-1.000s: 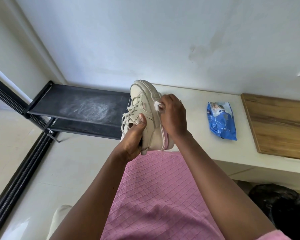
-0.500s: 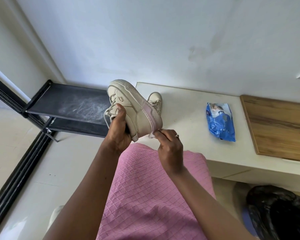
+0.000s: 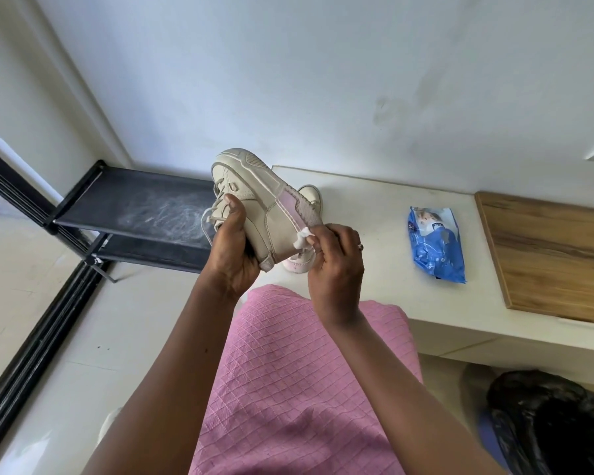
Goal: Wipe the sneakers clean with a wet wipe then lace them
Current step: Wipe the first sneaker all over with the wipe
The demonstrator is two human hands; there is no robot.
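Note:
My left hand (image 3: 232,248) grips a beige sneaker (image 3: 254,200) by its laced upper, holding it in the air with the toe pointing away and the pink heel toward me. My right hand (image 3: 333,262) pinches a small crumpled white wet wipe (image 3: 301,237) against the sneaker's heel. The second sneaker (image 3: 311,200) stands on the white counter (image 3: 367,214) behind the first and is mostly hidden by it.
A blue pack of wet wipes (image 3: 434,245) lies on the counter to the right. A wooden board (image 3: 549,255) sits at the far right. A black shoe rack (image 3: 134,207) stands to the left. A black bag (image 3: 549,419) lies on the floor, lower right.
My left hand has turned the sneaker so its heel faces me. My right hand came off the sneaker's side and now holds the wipe at the heel.

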